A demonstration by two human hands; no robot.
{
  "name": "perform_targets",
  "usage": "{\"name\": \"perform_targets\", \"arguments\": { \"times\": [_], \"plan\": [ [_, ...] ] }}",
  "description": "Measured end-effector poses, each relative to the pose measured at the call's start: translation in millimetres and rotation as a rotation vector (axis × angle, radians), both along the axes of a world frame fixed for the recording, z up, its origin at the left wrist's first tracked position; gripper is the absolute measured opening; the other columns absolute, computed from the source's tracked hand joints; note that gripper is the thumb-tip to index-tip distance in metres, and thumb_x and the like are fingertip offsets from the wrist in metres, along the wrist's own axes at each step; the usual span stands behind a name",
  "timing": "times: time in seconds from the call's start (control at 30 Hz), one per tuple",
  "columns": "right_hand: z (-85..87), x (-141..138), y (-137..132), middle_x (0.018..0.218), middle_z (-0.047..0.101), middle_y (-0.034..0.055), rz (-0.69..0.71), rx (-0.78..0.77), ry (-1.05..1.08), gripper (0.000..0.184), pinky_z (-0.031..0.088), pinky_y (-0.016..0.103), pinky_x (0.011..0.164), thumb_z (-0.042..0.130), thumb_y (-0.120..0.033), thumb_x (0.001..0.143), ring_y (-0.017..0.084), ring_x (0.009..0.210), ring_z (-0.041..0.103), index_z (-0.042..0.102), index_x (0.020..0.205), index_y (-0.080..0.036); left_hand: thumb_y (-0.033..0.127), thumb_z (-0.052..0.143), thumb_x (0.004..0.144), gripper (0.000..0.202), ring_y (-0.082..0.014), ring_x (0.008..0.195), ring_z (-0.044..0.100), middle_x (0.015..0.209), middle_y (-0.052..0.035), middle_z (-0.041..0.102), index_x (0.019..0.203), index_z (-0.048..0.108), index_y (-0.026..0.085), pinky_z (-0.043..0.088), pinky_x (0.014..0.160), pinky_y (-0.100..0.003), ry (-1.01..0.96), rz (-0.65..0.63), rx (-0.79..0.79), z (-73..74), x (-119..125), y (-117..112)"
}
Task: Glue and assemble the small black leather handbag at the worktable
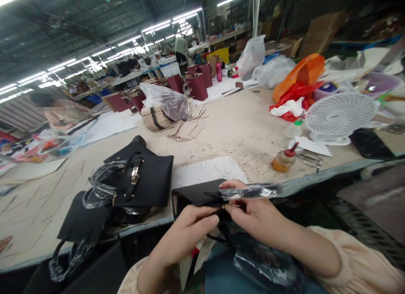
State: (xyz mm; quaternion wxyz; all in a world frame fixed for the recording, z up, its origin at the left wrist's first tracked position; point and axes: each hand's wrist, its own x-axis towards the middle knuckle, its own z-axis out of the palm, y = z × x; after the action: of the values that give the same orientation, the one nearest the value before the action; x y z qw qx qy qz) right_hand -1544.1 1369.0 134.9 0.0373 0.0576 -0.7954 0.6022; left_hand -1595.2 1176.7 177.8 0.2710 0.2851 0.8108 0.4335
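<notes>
A black, smooth-sided handbag (194,193) lies at the near edge of the beige surface (228,125), just beyond the fingers of both hands. The left hand (196,224) has its fingers stretched along the bag's near side. The right hand (253,209) has bent fingers, its thumb tip at a small gold-coloured metal piece (224,206), beneath a clear-plastic-wrapped strip (249,192). Whether either hand grips, I cannot tell.

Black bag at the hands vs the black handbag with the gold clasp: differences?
Contact: the left hand and right hand are at the worked bag; neither touches the clasp handbag.
Hardware: the clasp handbag shows a gold clasp; the worked bag's visible top panel shows none.
Shared: both are black.
</notes>
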Motion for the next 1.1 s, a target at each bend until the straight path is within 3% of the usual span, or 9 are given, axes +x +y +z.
{"name": "perform_targets", "arguments": {
  "times": [0.1,0.17,0.23,0.43,0.6,0.7,0.8,0.97,1.1],
  "plan": [
    [1.7,-3,-8,0.091,0.064,0.0031,0.023,0.063,0.007,0.026,0.048,0.033,0.07,0.047,-0.027,0.083,0.019,0.074,0.059,0.059,0.106,-0.023,0.057,0.051,0.084,0.048,-0.0119,0.059,0.038,0.061,-0.0011,0.046,0.063,0.056,0.014,0.031,0.054,-0.025,-0.187,0.038,0.058,0.6,-9,1],
    [2.4,-3,-13,0.096,0.065,0.0032,-0.005,0.116,0.005,0.039,0.049,0.035,0.072,0.047,-0.025,0.081,0.021,0.079,0.06,0.055,0.119,-0.025,0.054,0.052,0.084,0.049,-0.0086,0.053,0.027,0.056,0.0017,0.032,0.056,0.045,0.015,0.022,0.049,-0.024,-0.122,0.086,-0.039,-0.6,-11,4],
    [3.0,-3,-16,0.096,0.066,0.0028,-0.038,0.155,-0.006,0.047,0.048,0.036,0.074,0.047,-0.023,0.08,0.022,0.082,0.06,0.05,0.127,-0.027,0.051,0.048,0.087,0.05,-0.008,0.052,0.024,0.055,0.002,0.028,0.054,0.039,0.015,0.018,0.048,-0.025,-0.004,0.123,-0.164,-2.2,-12,6],
    [4.8,4,-17,0.086,0.065,0.003,-0.013,0.201,-0.033,0.05,0.046,0.033,0.067,0.047,-0.023,0.083,0.021,0.076,0.06,0.046,0.133,-0.026,0.05,0.044,0.09,0.046,-0.0101,0.061,0.031,0.065,0.0,0.035,0.063,0.047,0.014,0.023,0.055,-0.026,0.003,0.122,-0.175,-9.8,-6,1],
    [-0.6,2,-10,0.098,0.066,0.0026,-0.027,0.16,-0.005,0.049,0.048,0.036,0.081,0.049,-0.027,0.083,0.022,0.088,0.061,0.046,0.132,-0.028,0.053,0.051,0.085,0.047,-0.0107,0.06,0.033,0.062,-0.0002,0.04,0.064,0.053,0.012,0.027,0.055,-0.025,-0.061,0.216,-0.107,-12.8,-5,0],
    [-11.8,0,1,0.078,0.063,0.0009,-0.095,0.23,0.0,0.047,0.046,0.032,0.069,0.047,-0.028,0.083,0.019,0.071,0.059,0.049,0.13,-0.022,0.054,0.056,0.08,0.046,-0.0142,0.059,0.047,0.062,-0.0041,0.058,0.068,0.065,0.011,0.035,0.058,-0.027,-0.128,0.343,-0.065,-9.4,-10,-6],
    [-24.1,8,14,0.057,0.048,-0.005,-0.119,0.266,-0.011,0.043,0.037,0.027,0.055,0.043,-0.027,0.086,0.014,0.052,0.048,0.053,0.127,-0.019,0.053,0.056,0.081,0.047,-0.0163,0.062,0.054,0.06,-0.0064,0.064,0.058,0.069,0.014,0.038,0.066,-0.028,-0.071,0.441,-0.065,-5.6,-16,-16],
    [-37.5,23,30,0.06,0.048,-0.0063,-0.08,0.227,-0.008,0.023,0.034,0.025,0.055,0.042,-0.034,0.093,0.012,0.053,0.046,0.055,0.108,-0.022,0.048,0.054,0.086,0.047,-0.0163,0.072,0.06,0.073,-0.0066,0.069,0.055,0.072,0.017,0.038,0.075,-0.027,-0.09,0.371,-0.02,-8.8,-22,-25],
    [-58.8,20,53,0.057,0.045,-0.0069,-0.245,0.253,-0.039,0.016,0.033,0.027,0.056,0.045,-0.038,0.089,0.013,0.052,0.043,0.048,0.09,-0.022,0.05,0.061,0.08,0.045,-0.0185,0.066,0.062,0.06,-0.0063,0.065,0.052,0.068,0.015,0.042,0.072,-0.028,-0.154,0.573,0.139,-15.3,-30,-31]
  ]
}}
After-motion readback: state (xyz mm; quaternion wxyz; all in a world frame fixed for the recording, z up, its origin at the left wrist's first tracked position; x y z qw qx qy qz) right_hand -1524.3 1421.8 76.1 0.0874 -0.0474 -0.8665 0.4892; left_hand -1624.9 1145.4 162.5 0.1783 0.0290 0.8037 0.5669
